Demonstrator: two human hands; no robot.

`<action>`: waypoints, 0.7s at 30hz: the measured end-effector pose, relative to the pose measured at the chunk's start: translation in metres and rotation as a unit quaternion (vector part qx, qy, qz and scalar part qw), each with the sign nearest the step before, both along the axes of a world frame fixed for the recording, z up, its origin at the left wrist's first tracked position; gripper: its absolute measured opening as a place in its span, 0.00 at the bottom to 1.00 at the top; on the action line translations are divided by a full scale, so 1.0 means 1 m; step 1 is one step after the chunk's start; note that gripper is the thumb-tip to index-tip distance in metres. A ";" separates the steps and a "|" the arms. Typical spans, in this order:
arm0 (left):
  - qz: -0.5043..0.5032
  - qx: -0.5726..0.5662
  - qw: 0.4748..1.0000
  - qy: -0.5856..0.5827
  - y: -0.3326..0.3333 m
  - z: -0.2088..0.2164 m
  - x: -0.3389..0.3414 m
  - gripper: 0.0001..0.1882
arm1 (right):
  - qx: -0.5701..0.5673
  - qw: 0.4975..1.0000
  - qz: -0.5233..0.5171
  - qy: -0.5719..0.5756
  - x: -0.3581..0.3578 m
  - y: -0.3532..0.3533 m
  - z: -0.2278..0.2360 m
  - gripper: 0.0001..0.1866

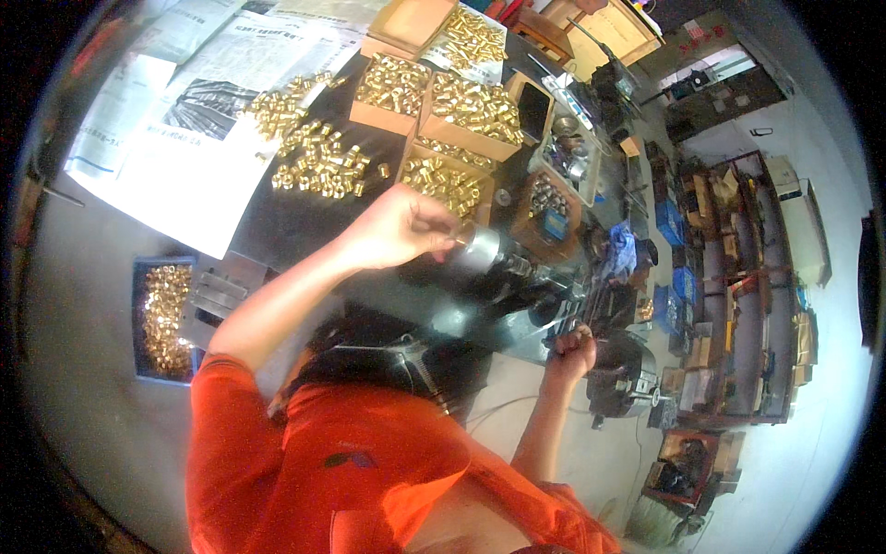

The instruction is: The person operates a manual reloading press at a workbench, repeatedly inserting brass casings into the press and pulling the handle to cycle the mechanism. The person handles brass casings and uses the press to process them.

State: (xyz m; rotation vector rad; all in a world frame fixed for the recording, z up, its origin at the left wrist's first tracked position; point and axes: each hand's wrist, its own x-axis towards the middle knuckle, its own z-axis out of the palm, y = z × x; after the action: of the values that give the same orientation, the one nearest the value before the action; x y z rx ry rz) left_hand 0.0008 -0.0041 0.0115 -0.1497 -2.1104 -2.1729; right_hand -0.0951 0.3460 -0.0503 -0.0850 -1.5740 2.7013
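Note:
My left hand point(406, 229) reaches across to the round metal chuck point(482, 249) of a small bench lathe point(521, 277). Its thumb and fingers are pinched at the chuck's face on a small brass piece point(460, 242), mostly hidden by the fingertips. My right hand point(574, 349) is closed at the lathe's right end, beside a dark motor point(623, 374); what its fingers grip is hidden. Beyond the left hand, loose brass fittings point(323, 162) lie in a heap on the dark bench point(295, 222). A cardboard box of brass fittings point(443, 185) stands just behind the chuck.
More cardboard boxes point(383, 115) of brass parts stand farther back. Newspaper and white sheets point(198, 189) cover the bench's left. A blue bin point(138, 319) of brass pieces sits at the left. A tray of tools point(568, 152) and a shelf rack point(738, 286) are at the right.

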 end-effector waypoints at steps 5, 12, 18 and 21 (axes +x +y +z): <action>0.005 -0.007 1.000 0.019 0.002 -0.004 0.000 0.07 | 0.048 0.996 0.039 0.061 -0.011 -0.006 0.045 0.09; 0.016 -0.006 0.999 0.038 0.004 -0.005 0.001 0.09 | -0.018 0.998 -0.039 0.055 -0.095 -0.044 0.044 0.09; 0.038 -0.036 0.996 0.073 0.008 -0.010 -0.006 0.10 | 0.054 0.995 -0.009 0.086 -0.140 -0.010 -0.062 0.12; 0.041 -0.033 0.997 0.064 0.006 -0.012 -0.004 0.10 | 0.104 0.992 -0.069 -0.032 -0.101 -0.024 -0.065 0.13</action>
State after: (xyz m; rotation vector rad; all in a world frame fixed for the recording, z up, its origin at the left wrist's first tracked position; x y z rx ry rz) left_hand -0.0031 0.0021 -0.0007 -0.1980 -2.0802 -1.9948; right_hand -0.1957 0.3224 -0.1148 -0.2696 -1.7862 2.4397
